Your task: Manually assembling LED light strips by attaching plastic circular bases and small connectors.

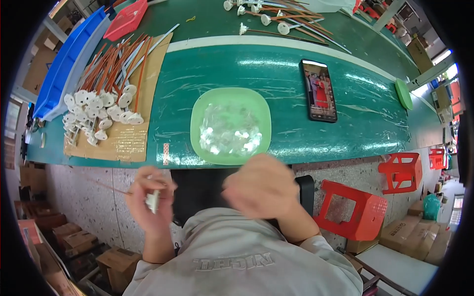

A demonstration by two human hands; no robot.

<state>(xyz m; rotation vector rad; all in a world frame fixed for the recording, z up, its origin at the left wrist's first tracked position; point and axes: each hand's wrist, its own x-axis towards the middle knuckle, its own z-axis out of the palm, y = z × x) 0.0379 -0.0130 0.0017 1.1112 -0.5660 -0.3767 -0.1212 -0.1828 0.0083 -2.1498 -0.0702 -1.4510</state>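
My left hand (157, 209) is closed around a white plastic end piece (152, 201), and a thin brown rod (111, 187) sticks out of the hand to the left. My right hand (265, 187) is in front of the bowl's near edge, smeared by motion. Its fingers look curled, but whether anything is in them I cannot make out. Just beyond it, a light green square bowl (197, 113) stands at the table's front edge. Many small clear, shiny pieces (229, 133) lie inside the bowl.
At the left, several brown and grey rods with white round ends (98, 106) are heaped on cardboard (118, 145), beside a blue bin (69, 64) and a red basket (126, 18). A phone (320, 91) with its screen lit lies right of the bowl. Red stools (363, 212) stand at the right.
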